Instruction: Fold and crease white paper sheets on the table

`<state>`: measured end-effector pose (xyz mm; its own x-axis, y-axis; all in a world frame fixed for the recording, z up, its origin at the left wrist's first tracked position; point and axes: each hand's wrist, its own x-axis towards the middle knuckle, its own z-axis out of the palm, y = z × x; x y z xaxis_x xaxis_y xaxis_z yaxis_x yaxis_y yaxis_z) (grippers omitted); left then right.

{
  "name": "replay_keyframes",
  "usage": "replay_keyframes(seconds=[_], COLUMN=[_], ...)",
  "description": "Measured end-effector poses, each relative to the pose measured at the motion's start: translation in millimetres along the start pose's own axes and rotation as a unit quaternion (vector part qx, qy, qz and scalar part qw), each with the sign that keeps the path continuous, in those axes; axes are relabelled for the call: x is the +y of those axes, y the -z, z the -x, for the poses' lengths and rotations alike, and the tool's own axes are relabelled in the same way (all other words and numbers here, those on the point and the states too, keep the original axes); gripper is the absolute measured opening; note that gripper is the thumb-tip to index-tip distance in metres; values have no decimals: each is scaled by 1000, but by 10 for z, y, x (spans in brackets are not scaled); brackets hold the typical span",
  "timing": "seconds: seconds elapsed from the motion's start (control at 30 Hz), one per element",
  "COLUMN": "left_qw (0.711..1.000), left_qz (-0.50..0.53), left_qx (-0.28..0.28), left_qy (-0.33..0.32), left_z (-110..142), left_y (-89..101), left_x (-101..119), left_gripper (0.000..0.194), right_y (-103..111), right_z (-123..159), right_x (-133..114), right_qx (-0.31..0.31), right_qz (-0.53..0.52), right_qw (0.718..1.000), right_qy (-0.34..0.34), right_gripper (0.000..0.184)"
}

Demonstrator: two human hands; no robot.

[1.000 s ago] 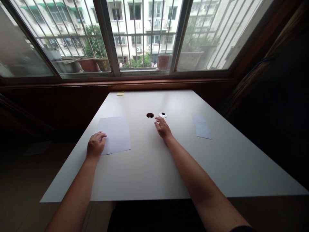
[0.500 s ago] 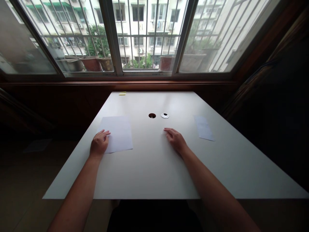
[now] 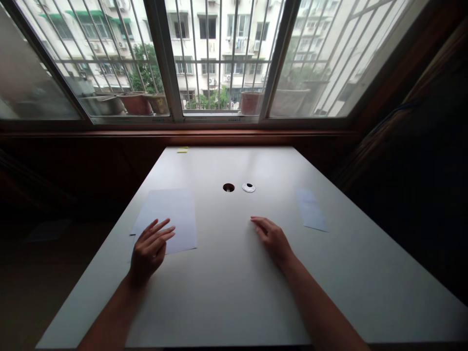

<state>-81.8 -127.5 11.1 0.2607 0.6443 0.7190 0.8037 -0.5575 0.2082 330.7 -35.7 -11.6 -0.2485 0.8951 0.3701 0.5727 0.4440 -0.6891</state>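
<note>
My left hand [image 3: 149,251] is over the near left corner of a large sheet of white paper [image 3: 177,209]. Its fingers are stretched and spread, with nothing in them, and the hand looks lifted off the surface. Another paper edge shows at the sheet's left side, so more than one sheet may lie there. On the white table [image 3: 219,292], right of the middle, rests my right hand [image 3: 272,240], holding nothing. Its fingers point forward and left, loosely extended close together. A smaller strip of white paper [image 3: 310,209] lies to the right of that hand.
Farther back, a round cable hole [image 3: 228,187] opens in the tabletop beside its loose silver cover [image 3: 249,187]. Yellow sticky notes [image 3: 182,149] are at the far left corner. Barred windows [image 3: 219,63] stand behind the table, and a dark curtain [image 3: 413,126] hangs at the right.
My left hand has risen from the paper and its fingers have spread. My right hand has hardly moved on the table. The view has tilted up, so everything sits lower.
</note>
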Motion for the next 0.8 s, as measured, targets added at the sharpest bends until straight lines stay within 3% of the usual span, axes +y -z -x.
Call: replay_keyframes(seconds=[0.23, 0.4, 0.53, 0.6, 0.67, 0.73, 0.8], left_qw=[999, 999, 998, 996, 985, 957, 910], left_qz=[1, -10, 30, 84, 172, 291, 408], left_qx=[4, 33, 48, 41, 14, -21, -79], left_qy=[-41, -24, -16, -14, -7, 5, 11], left_z=[-43, 4, -125, -280, -460, -606, -669], left_y=[-13, 15, 41, 78, 146, 241, 334], left_x=[97, 170, 313, 533, 906, 1404, 1929], left_gripper=[36, 35, 34, 31, 27, 24, 26], right_y=[1, -28, -39, -37, -32, -27, -26], right_z=[39, 102, 117, 117, 116, 114, 109], right_x=[-23, -21, -11, -5, -3, -6, -6], right_qx=[14, 3, -3, -3, -5, -5, -5], right_qz=[16, 30, 43, 40, 37, 35, 31], right_qw=[1000, 999, 999, 998, 999, 999, 999], right_qy=[13, 23, 33, 38, 40, 41, 41], right_gripper=[32, 35, 36, 36, 35, 34, 33])
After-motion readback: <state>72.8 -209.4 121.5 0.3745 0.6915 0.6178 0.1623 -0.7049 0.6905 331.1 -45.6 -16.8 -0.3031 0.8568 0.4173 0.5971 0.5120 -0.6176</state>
